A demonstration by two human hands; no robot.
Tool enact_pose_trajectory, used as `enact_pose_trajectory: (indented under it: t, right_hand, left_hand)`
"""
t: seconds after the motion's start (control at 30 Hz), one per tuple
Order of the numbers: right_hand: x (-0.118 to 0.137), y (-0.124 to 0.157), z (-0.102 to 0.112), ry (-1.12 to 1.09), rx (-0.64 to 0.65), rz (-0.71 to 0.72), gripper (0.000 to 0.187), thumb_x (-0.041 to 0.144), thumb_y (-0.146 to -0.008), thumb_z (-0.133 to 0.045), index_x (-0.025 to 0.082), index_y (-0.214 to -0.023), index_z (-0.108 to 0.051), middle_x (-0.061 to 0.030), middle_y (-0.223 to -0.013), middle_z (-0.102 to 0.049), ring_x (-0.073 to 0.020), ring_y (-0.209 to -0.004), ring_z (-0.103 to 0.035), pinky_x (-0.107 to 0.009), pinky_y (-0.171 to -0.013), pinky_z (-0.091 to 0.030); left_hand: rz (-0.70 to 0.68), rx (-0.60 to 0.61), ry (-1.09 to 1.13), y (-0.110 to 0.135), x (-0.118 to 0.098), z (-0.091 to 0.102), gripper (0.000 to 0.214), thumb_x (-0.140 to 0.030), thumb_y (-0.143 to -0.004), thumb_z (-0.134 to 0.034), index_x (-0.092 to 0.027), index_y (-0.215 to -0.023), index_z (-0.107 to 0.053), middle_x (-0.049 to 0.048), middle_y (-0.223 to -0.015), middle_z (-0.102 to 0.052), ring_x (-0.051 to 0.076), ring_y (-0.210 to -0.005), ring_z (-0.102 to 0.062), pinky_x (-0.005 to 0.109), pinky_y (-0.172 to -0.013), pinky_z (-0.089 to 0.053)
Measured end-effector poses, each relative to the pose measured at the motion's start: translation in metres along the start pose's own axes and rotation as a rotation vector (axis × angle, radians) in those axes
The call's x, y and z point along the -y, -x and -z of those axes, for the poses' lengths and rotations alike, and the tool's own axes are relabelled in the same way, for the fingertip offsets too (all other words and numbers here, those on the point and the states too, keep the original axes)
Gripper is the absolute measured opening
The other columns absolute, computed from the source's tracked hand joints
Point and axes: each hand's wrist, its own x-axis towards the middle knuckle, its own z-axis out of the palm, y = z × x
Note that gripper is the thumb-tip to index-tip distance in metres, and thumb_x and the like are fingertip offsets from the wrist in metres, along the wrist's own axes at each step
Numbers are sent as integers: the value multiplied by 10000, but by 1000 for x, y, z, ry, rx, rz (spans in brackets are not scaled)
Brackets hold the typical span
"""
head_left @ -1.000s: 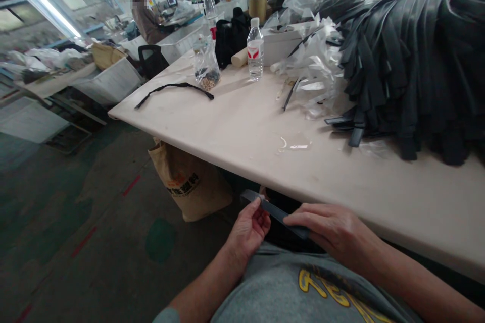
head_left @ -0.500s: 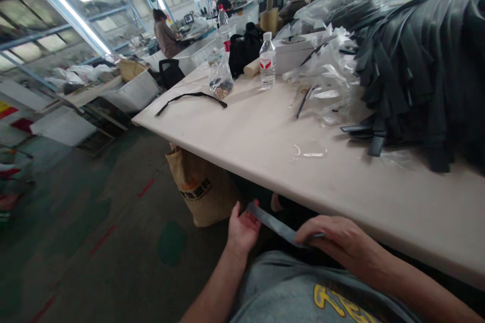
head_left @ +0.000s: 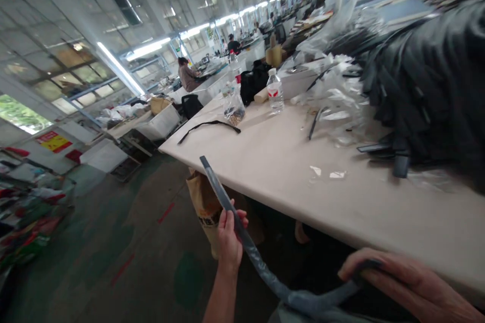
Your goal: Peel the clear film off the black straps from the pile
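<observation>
A long dark grey strap (head_left: 258,263) runs between my two hands, sagging near my body. My left hand (head_left: 230,232) pinches it partway along, thumb on top, and its free end points up and away past the table's front edge. At the lower right, my right hand (head_left: 401,275) grips the strap's other part between thumb and fingers. On the table to the right hangs a thick pile of similar dark straps (head_left: 424,96). Another thin black strip (head_left: 210,123) lies curved near the table's left end.
The pale table (head_left: 273,171) carries a water bottle (head_left: 275,92), a clear bag of small parts (head_left: 235,108), and crumpled plastic wrapping (head_left: 343,101). A brown sack (head_left: 202,202) stands under the front edge. A person (head_left: 187,74) sits farther off at a workbench.
My hands have moved apart, my right hand going right and down. More of the strap shows, its free end now sticking up beyond my left hand. The view has tilted upward.
</observation>
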Motion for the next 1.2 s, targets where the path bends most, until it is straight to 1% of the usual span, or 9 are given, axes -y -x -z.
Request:
enact_pose_trajectory:
  t: [0.13, 0.23, 0.33, 0.43, 0.63, 0.8, 0.9, 1.03, 1.2]
  right_hand:
    - [36, -25, 25, -166, -142, 36, 373, 584, -910, -544, 285, -915, -766, -61, -1245, -676, -314, -1147, -620, -442, -997, -511]
    - [40, -39, 45, -303, -219, 54, 354, 554, -895, -608, 240, -960, -758, -80, -1447, -519, -312, -1325, -472, -491, -1111, -365]
    - [34, -43, 67, -396, -275, 74, 328, 532, -883, -643, 240, -978, -759, -73, -1453, -513, -302, -1356, -431, -508, -1159, -256]
    - [36, -33, 81, -426, -343, 144, 314, 517, -884, -651, 251, -1010, -762, -78, -1252, -675, -276, -1220, -564, -494, -1130, -306]
    - [63, 8, 66, -369, -428, 194, 282, 456, -926, -617, 238, -1044, -750, -67, -1159, -714, -227, -1084, -638, -390, -1004, -460]
    - [75, 45, 52, -381, -566, 227, 311, 476, -942, -584, 215, -991, -747, -63, -1139, -707, -206, -1033, -651, -333, -911, -514]
    - [77, 75, 59, -340, -715, 320, 311, 454, -958, -569, 203, -964, -752, -57, -1027, -733, -202, -1053, -649, -342, -973, -483]
    - [80, 124, 70, -209, -972, 350, 252, 359, -971, -564, 201, -912, -752, -41, -941, -746, -208, -1016, -673, -363, -992, -490]
    - [85, 197, 84, -1, -1337, 343, 177, 321, -964, -579, 277, -938, -748, 7, -974, -751, -208, -1021, -676, -382, -993, -510]
  left_hand:
    - [93, 351, -236, 24, 14, -24, 389, -438, -833, -699, -195, -1136, -679, 30, -740, -713, 117, -593, -615, 207, -580, -489]
    - [219, 571, -330, 41, 35, -39, 419, -498, -800, -716, -177, -1070, -716, 45, -705, -707, 119, -560, -606, 219, -562, -470]
    - [357, 776, -417, 54, 51, -49, 476, -566, -770, -715, -170, -1033, -731, 45, -685, -702, 110, -533, -588, 216, -544, -442]
    - [436, 965, -548, 56, 53, -60, 509, -621, -787, -661, -174, -1019, -738, 57, -762, -719, 144, -616, -623, 252, -614, -486]
    - [74, 1197, -503, 60, 27, -123, 768, -679, -780, -607, -190, -1369, -554, 147, -1369, -596, 330, -1270, -517, 430, -1088, -390]
    - [36, 1277, -621, 98, 25, -182, 428, -545, -833, -632, -174, -1003, -763, 73, -871, -745, 225, -848, -662, 307, -806, -511]
    - [84, 1304, -638, 123, 47, -191, 368, -523, -815, -665, -176, -839, -785, 57, -788, -733, 196, -781, -641, 276, -761, -497]
    - [295, 1532, -672, 151, 87, -187, 442, -602, -764, -675, -175, -794, -786, 55, -726, -714, 174, -676, -607, 263, -670, -494]
    - [297, 1730, -695, 166, 109, -190, 507, -598, -785, -645, -177, -1046, -752, 92, -990, -753, 262, -937, -668, 355, -879, -529]
